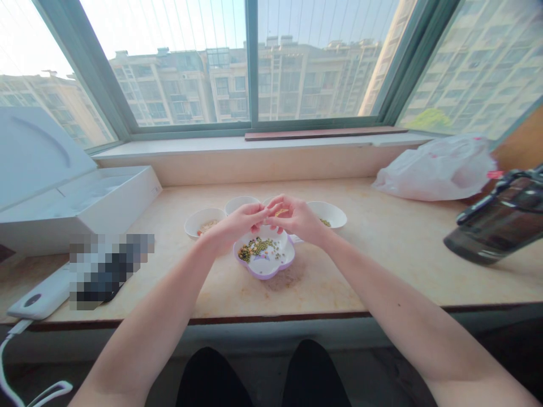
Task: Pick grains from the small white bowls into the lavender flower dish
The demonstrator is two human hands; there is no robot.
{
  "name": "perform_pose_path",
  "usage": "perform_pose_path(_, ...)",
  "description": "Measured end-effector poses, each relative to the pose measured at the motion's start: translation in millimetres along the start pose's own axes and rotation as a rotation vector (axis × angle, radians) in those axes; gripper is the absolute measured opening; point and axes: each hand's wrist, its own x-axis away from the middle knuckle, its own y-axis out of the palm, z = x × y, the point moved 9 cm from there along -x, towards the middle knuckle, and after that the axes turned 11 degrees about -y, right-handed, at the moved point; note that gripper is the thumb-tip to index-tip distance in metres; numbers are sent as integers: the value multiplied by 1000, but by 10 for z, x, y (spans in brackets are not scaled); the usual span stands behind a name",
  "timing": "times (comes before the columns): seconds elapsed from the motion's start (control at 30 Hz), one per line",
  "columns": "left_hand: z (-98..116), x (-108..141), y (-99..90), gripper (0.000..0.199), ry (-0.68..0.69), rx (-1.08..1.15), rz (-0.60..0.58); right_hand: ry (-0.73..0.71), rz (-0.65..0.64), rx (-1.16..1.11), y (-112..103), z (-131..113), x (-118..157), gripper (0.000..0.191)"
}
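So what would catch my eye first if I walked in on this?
The wide window fills the top of the view, with apartment blocks beyond it. At the centre of the counter, the left hand and right hand meet above a lilac dish of green beans. A white plastic bag stands out at the counter's far right.
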Motion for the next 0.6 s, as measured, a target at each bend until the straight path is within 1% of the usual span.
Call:
perform_pose_path(0.07, -61, -23, 21, 33, -39, 67, 4, -10, 22, 9, -12, 20, -5, 38)
perform_pose_path(0.2, -155, -41, 9, 29, -100, 175, 89, -37, 71, 79, -83, 60, -8, 35)
perform_pose_path(0.27, -140, -33, 11, 27, -94, 159, 110, -44, 88, 114, -118, 81, -10, 34)
perform_pose_path(0.3, -120, -25, 5, 25, -88, 112, 126, -42, 99, 131, -140, 96, -12, 34)
perform_pose_path(0.33, -96, -14, -15, 24, -81, 34, 156, -37, 114, 154, -166, 113, -15, 32)
perform_pose_path(0.4, -33, 13, -70, 22, -64, -203, 236, -27, 153, 238, -241, 140, -24, 26)
perform_pose_path(0.43, 4, 26, -78, 21, -45, -350, 258, -30, 173, 301, -286, 142, -30, 23)
perform_pose_path(0.47, 36, 33, -56, 20, -17, -501, 252, -38, 193, 371, -332, 136, -38, 20)
perform_pose_path(0.5, 52, 38, -7, 18, 15, -642, 217, -47, 208, 445, -375, 127, -46, 19)
perform_pose_path(0.53, 44, 42, 61, 17, 45, -765, 157, -52, 215, 517, -412, 121, -55, 18)
perform_pose_path(0.6, -25, 53, 186, 13, 74, -926, 30, -54, 203, 647, -462, 120, -76, 20)
